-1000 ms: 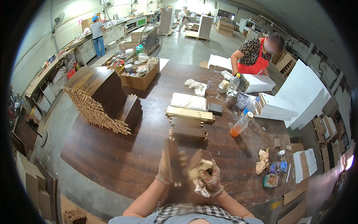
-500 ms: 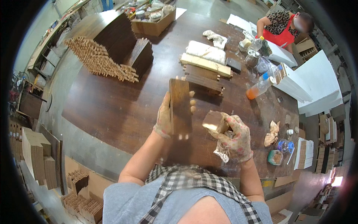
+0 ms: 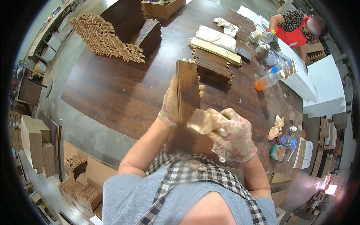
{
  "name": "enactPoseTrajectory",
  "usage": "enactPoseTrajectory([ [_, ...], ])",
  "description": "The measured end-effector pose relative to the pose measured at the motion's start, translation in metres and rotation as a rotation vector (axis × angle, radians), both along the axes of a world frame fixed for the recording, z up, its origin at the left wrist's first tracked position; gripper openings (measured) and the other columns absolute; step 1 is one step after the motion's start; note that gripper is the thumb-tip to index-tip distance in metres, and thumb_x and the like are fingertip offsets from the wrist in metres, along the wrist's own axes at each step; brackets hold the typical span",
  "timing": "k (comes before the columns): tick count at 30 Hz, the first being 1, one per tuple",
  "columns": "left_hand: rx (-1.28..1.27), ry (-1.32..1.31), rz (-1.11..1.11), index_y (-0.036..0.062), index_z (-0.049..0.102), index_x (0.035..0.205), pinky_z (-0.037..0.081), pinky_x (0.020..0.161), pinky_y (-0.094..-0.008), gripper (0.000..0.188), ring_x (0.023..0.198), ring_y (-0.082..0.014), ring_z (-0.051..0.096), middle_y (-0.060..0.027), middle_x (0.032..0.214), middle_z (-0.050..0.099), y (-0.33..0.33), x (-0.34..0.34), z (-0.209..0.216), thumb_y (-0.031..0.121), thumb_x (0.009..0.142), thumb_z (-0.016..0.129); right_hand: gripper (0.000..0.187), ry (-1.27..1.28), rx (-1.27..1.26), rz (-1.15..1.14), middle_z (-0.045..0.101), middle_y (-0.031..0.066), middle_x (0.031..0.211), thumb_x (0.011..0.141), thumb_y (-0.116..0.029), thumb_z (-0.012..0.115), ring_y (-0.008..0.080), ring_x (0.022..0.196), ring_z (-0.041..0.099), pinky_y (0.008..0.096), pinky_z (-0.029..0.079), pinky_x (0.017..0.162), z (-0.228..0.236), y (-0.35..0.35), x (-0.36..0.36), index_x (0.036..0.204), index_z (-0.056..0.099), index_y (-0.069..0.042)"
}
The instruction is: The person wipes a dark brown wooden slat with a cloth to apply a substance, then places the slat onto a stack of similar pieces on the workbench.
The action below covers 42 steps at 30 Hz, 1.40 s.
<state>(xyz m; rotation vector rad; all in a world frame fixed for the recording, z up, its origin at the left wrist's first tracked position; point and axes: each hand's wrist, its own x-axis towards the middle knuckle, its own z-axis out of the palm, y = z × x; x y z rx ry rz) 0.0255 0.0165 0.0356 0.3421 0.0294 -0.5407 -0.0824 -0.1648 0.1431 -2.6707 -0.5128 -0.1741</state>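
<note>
Work on the dark boards in hand looks under way rather than finished: the left hand is wrapped around them, holding them near upright above the table, its fingertips showing past the far edge. The right hand grips a pale block together with a crumpled rag, and the block overlaps the boards' lower end; whether it touches them cannot be told. The broad face turned up is already evenly dark brown, while the other sides are hidden, so how much of this set is done cannot be judged. Beyond the hands, a small pile of boards lies just beside a pale yellow strip. On the left of the table stands a much larger stack of boards, its light peg ends facing out. Both are as brown as the held set, so nothing here shows which have been handled and which remain; a count of either is out of reach.
</note>
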Motion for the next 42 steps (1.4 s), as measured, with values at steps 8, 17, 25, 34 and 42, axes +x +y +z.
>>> enactPoseTrajectory([
  [8,-0.114,-0.053,-0.042,0.0055,0.044,0.144,0.058,0.089,-0.0406,0.063,0.103,-0.0281,0.065,-0.0149,0.134,0.056,0.008,-0.005,0.004,0.054,0.105,0.036,0.056,0.067,0.004,-0.155,0.062,0.0100,0.092,0.076,-0.031,0.078,0.0249,0.079,0.067,0.0369,0.055,0.067,-0.023,-0.040,-0.004,0.126,0.065,-0.010],
  [17,-0.038,-0.381,-0.222,0.0038,0.044,0.143,0.044,0.109,-0.0402,0.059,0.123,-0.0247,0.056,-0.0115,0.135,0.056,-0.029,-0.020,-0.035,0.045,0.102,0.047,0.073,-0.393,0.608,0.081,0.063,0.0153,0.113,0.074,-0.013,0.084,0.0255,0.104,0.066,0.0358,0.059,0.082,-0.058,0.018,0.029,0.138,0.051,-0.003],
  [25,-0.032,-0.041,-0.508,0.0011,0.042,0.144,0.052,0.101,-0.0363,0.057,0.113,-0.0260,0.063,-0.0156,0.133,0.058,-0.018,-0.051,-0.011,0.044,0.107,0.038,0.050,-0.675,0.388,-0.209,0.060,0.0069,0.095,0.081,-0.021,0.080,0.0184,0.082,0.063,0.0329,0.061,0.068,-0.081,-0.036,0.133,0.122,0.056,-0.006],
  [34,0.083,-0.047,-0.161,0.0008,0.044,0.143,0.057,0.090,-0.0372,0.065,0.104,-0.0251,0.064,-0.0173,0.134,0.056,-0.006,-0.022,-0.006,0.053,0.104,0.039,0.061,-0.272,0.609,-0.143,0.066,0.0066,0.104,0.075,-0.009,0.074,0.0183,0.092,0.066,0.0323,0.058,0.082,-0.059,-0.068,0.072,0.134,0.057,-0.002],
  [42,0.011,0.201,-0.078,0.0012,0.053,0.133,0.058,0.085,-0.0387,0.057,0.098,-0.0248,0.066,-0.0150,0.122,0.063,-0.016,-0.016,0.009,0.049,0.104,0.042,0.053,-0.054,0.557,0.125,0.068,0.0118,0.103,0.069,-0.016,0.085,0.0228,0.082,0.069,0.0334,0.060,0.074,-0.072,-0.038,0.003,0.118,0.068,-0.009],
])
